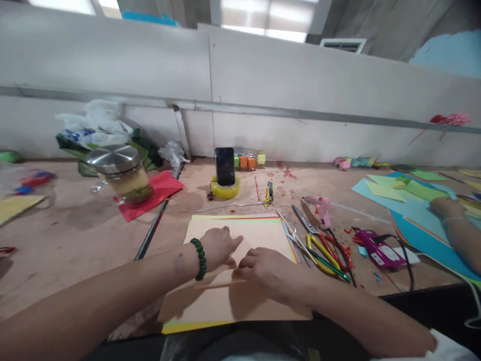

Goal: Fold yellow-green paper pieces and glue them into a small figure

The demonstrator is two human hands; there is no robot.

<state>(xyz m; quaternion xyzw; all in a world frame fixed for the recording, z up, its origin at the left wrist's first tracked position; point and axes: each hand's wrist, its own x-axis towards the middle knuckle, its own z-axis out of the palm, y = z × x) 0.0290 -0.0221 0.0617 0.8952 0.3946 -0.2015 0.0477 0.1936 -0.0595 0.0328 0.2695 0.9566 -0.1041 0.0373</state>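
Observation:
A stack of coloured paper [263, 306] lies in front of me, its top sheets pale peach, with yellow, pink and blue edges showing. On it rests a smaller peach sheet [216, 281] whose near edge stands slightly raised. My left hand [218, 248], with a green bead bracelet [200, 259] at its wrist, lies over this sheet, index finger stretched right and thumb apart. My right hand [266, 273] is close beside it, fingers bent together at the sheet's right end; its thumb is hidden.
Right of the stack lie scissors [313, 240], red-and-yellow-handled pliers [340, 250], a pink glue gun [322, 213] and a purple power strip [379, 249]. Behind stand a phone [225, 165] on a yellow tape roll [227, 189] and a glass tea jar [126, 180]. Another person's hand [447, 208] is at right.

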